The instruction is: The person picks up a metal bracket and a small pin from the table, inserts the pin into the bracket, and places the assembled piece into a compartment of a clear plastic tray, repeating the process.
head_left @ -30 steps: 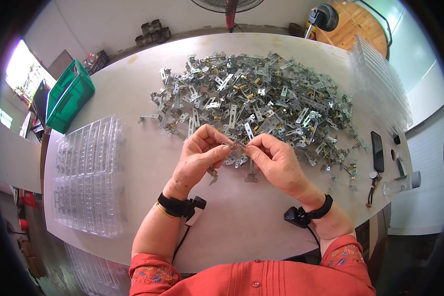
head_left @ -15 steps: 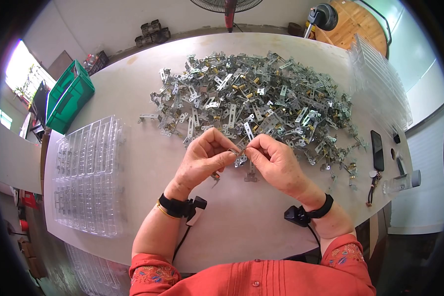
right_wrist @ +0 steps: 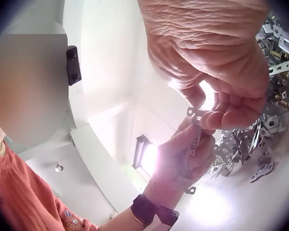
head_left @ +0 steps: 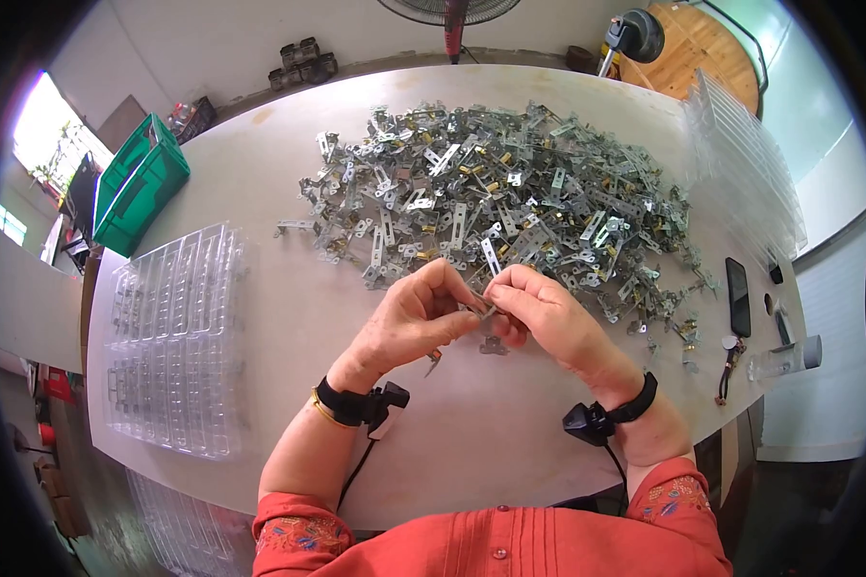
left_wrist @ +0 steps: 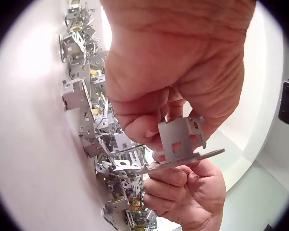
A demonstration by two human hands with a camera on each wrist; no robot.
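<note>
The person's left hand (head_left: 409, 322) and right hand (head_left: 548, 317) are squeezing closer together than a moment ago. Both are pinching one small metal bracket (left_wrist: 183, 142) just above the table (head_left: 260, 317), beside the pile of metal parts (head_left: 500, 192), still working on it.

Fan (head_left: 449, 12) cut off at top edge, bracket (head_left: 484, 311) largely hidden between fingers (head_left: 449, 293), heap (head_left: 510, 192) pieces indistinct

Bracket pile (head_left: 510, 192) blocks ahead; room leftward before tray (head_left: 173, 337)
</note>
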